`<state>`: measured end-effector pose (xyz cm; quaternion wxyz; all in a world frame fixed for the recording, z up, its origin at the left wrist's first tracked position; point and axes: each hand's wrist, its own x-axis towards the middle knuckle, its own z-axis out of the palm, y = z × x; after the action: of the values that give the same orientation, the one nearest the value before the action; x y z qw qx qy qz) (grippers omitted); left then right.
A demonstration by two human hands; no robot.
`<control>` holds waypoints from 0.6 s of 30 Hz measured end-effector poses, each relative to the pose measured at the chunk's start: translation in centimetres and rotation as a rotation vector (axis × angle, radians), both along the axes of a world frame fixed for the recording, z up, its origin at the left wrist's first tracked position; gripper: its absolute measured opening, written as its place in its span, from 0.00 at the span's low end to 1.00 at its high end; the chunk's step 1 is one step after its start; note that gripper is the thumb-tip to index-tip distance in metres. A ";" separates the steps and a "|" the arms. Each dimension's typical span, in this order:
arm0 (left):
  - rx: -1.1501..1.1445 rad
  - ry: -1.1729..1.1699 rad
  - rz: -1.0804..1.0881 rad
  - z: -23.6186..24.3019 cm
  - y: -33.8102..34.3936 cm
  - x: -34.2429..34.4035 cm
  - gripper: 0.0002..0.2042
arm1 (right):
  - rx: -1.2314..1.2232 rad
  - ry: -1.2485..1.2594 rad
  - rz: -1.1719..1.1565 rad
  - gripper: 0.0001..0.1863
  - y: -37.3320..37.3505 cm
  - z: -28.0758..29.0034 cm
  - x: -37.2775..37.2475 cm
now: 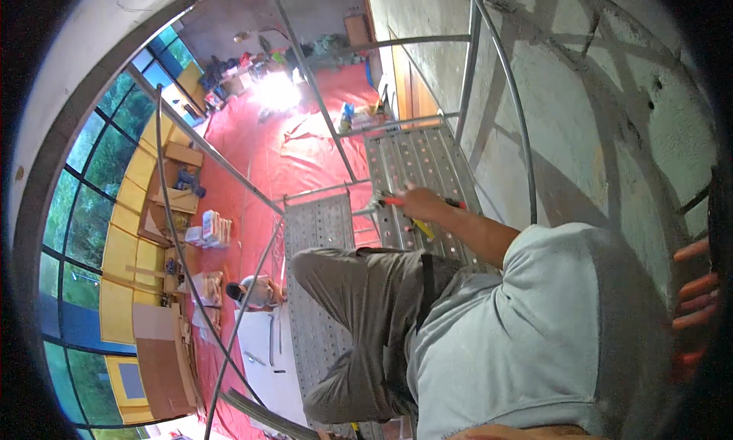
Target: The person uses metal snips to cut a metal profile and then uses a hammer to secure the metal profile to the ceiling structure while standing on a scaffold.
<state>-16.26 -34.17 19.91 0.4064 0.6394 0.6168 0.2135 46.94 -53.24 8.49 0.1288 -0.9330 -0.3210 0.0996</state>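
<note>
Right now, our hammer (392,201), with its red handle, is in our right hand (420,204), fingers closed around the grip, above the pale metal plank (412,153) with its rows of holes. We cannot tell whether it touches the plank. Just below that hand, a yellow object (423,228) lies near our bent legs (366,287). What seems to be a sliver of our left hand (327,435) reaches the lower edge, too cut off for us to tell whether it is wide, narrow or holding anything. A second plank (319,222) runs left of the right hand, beyond our knee. Right of that hand rises a rough grey wall (565,127). Well below and left of the right hand, a person in a dark cap (259,291) is beside a white board (263,341), with red sheeting (328,161) spread over the floor.
</note>
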 end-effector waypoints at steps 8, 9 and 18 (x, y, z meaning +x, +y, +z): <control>0.000 0.049 -0.054 1.4 -0.2 4.1 0.15 | -0.018 0.153 -0.182 0.33 -4.9 -2.2 0.3; -0.003 0.056 -0.061 1.5 -0.3 4.4 0.15 | -0.002 0.143 -0.174 0.33 -5.3 -2.4 0.2; -0.070 0.057 0.058 12.1 -2.3 10.8 0.14 | 0.149 0.211 -0.229 0.25 -3.8 -8.3 3.3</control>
<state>-5.48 -36.46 32.02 0.4044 0.6124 0.6534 0.1856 50.23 -57.03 0.23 0.2408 -0.9358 -0.2036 0.1574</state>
